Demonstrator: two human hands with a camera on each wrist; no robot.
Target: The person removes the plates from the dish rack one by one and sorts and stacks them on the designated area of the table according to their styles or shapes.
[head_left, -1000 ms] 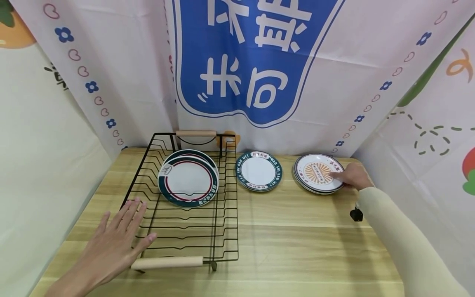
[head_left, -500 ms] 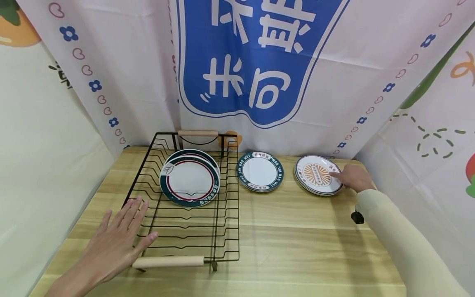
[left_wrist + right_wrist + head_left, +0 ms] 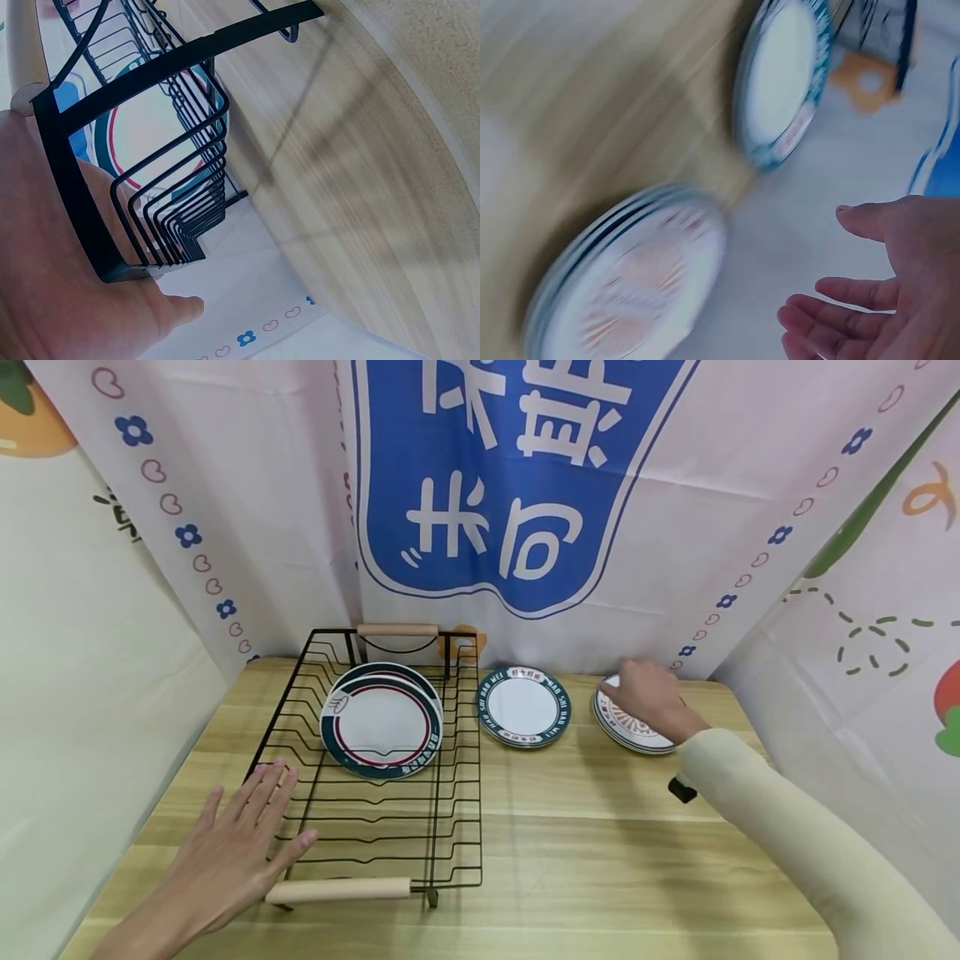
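Note:
My left hand lies with spread fingers over the front left corner of a black wire dish rack. In the left wrist view its palm sits against the rack's end frame. Two plates with dark green and red bands lean in the rack, one behind the other. On the right, my right hand is above a stack of white plates with an orange sunburst print, partly covering them in the head view. The right wrist view shows its fingers loosely bent, apart from the plates and holding nothing.
Between rack and stack lie green-rimmed plates on the wooden table. The rack has wooden handles, the near one close to my left hand. A printed cloth hangs behind the table, with more cloth at both sides.
My right hand has left the right edge of the sunburst stack and moved left over it. The stack stays where it was. My left hand and the rack have not moved.

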